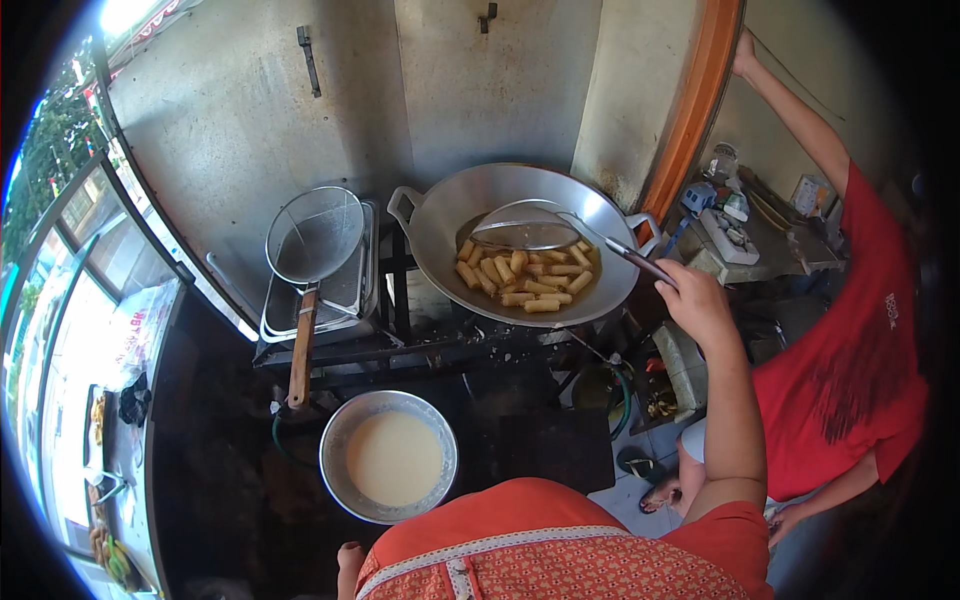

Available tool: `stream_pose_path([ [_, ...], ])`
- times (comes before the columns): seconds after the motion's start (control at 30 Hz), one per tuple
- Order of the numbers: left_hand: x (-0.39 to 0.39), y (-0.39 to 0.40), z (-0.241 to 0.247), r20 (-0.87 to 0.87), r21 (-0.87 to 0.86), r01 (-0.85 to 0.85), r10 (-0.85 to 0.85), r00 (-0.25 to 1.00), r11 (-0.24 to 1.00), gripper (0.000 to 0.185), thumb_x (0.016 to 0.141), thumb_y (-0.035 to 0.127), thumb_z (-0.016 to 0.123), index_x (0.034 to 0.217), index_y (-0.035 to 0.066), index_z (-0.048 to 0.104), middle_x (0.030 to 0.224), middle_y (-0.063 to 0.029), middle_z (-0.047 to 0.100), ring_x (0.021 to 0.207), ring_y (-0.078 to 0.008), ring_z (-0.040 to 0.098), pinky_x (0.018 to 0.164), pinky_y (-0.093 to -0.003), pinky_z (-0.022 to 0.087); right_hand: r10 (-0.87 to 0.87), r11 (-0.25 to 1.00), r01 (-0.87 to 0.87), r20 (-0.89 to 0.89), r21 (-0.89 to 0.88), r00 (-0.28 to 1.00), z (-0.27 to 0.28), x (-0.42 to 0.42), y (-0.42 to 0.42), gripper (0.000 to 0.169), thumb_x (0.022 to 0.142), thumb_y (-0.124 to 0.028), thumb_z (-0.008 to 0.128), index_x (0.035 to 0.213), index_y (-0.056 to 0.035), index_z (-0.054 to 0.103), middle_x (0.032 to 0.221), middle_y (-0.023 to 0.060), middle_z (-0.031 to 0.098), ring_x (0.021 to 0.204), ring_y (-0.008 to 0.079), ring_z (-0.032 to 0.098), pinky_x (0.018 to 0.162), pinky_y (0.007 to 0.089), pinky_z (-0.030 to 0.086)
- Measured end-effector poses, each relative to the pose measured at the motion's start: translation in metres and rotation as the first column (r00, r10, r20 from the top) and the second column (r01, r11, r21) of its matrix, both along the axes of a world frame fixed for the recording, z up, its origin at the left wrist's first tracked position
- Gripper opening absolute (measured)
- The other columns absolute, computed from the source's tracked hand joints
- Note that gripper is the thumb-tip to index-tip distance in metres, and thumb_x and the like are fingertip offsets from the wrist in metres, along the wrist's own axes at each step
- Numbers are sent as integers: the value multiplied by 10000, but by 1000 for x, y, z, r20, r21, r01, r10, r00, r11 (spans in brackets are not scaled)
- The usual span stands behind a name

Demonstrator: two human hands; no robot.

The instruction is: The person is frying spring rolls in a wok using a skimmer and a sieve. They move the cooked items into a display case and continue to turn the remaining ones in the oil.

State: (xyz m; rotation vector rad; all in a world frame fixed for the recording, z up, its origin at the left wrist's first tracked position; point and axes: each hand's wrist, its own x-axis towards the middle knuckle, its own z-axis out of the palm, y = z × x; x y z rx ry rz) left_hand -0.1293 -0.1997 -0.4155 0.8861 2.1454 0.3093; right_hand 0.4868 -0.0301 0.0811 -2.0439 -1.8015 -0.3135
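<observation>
My right hand grips the handle of a wire-mesh skimmer. The skimmer's round head is tilted inside a large metal wok, at the back edge of the oil. Several pale golden rolls, like small spring rolls, lie in the oil just in front of the mesh. Low in the view, beside my apron, only a small part of my left hand shows, and its fingers are mostly hidden. Nearest to it is a metal bowl of creamy batter.
A second mesh strainer with a wooden handle rests on a metal tray left of the wok. Another person in a red shirt stands close at my right. A glass display case borders the left. Green hoses run under the stove.
</observation>
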Motion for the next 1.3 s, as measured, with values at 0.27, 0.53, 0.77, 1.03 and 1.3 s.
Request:
stream_pose_path([
  [0.27, 3, 20, 7, 174, -123, -141, 161, 971, 982, 269, 704, 83, 547, 958, 27, 615, 880, -135, 636, 856, -245, 605, 763, -324, 471, -105, 988, 115, 96, -107, 990, -22, 0, -5, 215, 767, -183, 568, 957, -83, 568, 776, 164, 604, 751, 350, 577, 651, 444, 448],
  [0.53, -2, 16, 5, -12, -24, 9, -9, 1000, 1000, 262, 701, 104, 552, 945, 42, 624, 893, -128, 637, 857, -246, 607, 767, -326, 472, -61, 998, 63, 75, -15, 995, -58, 17, 56, 213, 786, -207, 549, 966, -92, 562, 767, 168, 600, 743, 361, 572, 653, 453, 445],
  [0.77, -13, -2, 9, -46, -27, -22, 20, 999, 999, 259, 694, 159, 572, 921, 54, 641, 908, -129, 638, 876, -239, 607, 780, -323, 472, -248, 969, 248, -53, -10, 967, -46, 54, 98, 212, 813, -233, 510, 967, -96, 563, 839, 188, 602, 812, 369, 571, 706, 456, 443],
  [1.03, -25, -14, 0, -69, -55, 59, -63, 996, 997, 269, 700, 182, 579, 930, 59, 642, 913, -119, 639, 878, -237, 608, 782, -317, 471, -330, 942, 329, 0, -57, 944, -81, 90, 129, 246, 825, -230, 509, 945, -23, 563, 811, 167, 616, 747, 323, 597, 658, 410, 464],
  [1.3, -18, -11, 11, -43, -66, -4, 1, 999, 998, 287, 699, 177, 588, 957, 58, 631, 934, -128, 633, 898, -237, 601, 795, -318, 466, -425, 819, 54, -540, -571, 727, -83, 64, 126, 218, 854, -215, 482, 802, -7, 521, 549, 17, 476, 378, 98, 408, 329, 255, 328],
])
